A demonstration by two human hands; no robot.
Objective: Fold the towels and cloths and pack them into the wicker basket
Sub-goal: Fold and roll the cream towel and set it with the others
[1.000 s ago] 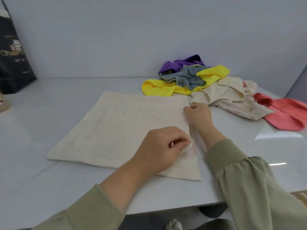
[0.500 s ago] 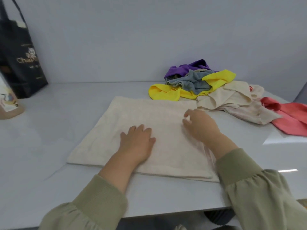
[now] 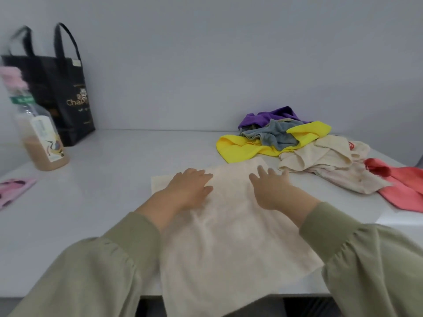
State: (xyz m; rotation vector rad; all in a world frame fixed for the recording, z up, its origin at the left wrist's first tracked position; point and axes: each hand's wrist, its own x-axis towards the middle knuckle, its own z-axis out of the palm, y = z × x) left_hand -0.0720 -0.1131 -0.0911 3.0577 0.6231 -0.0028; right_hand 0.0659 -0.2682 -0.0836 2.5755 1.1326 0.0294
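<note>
Two hands press flat on the beige cloth [image 3: 229, 239], fingers straight and slightly spread, gripping nothing: left hand [image 3: 188, 191] at centre, right hand [image 3: 273, 191] just beside it. The cloth lies spread in the lower centre on the white table [image 3: 119, 179], its near edge overhanging the front. Upper right: a loose pile of yellow cloth [image 3: 238, 148], grey cloth [image 3: 275, 136], purple cloth [image 3: 270, 115], cream cloth [image 3: 320, 156] and coral cloth [image 3: 407, 191]. Upper left: black tote bag [image 3: 71, 99], bottle [image 3: 42, 138] in front.

Plain indoor room, kind unclear: bare grey wall [image 3: 206, 65], white tabletop [image 3: 114, 179], black tote bag [image 3: 68, 99] at ten o'clock.
</note>
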